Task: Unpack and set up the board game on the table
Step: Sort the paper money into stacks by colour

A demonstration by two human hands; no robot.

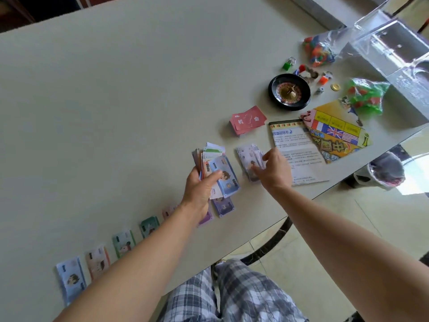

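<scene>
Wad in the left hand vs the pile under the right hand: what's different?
The wad is gripped in the left hand, fanned out, off the table; the lilac pile lies on the table with the right hand on it. The wad mixes blue, orange, green and white notes; the lilac pile looks like one pale colour. Both are play-money notes with cartoon figures.
</scene>
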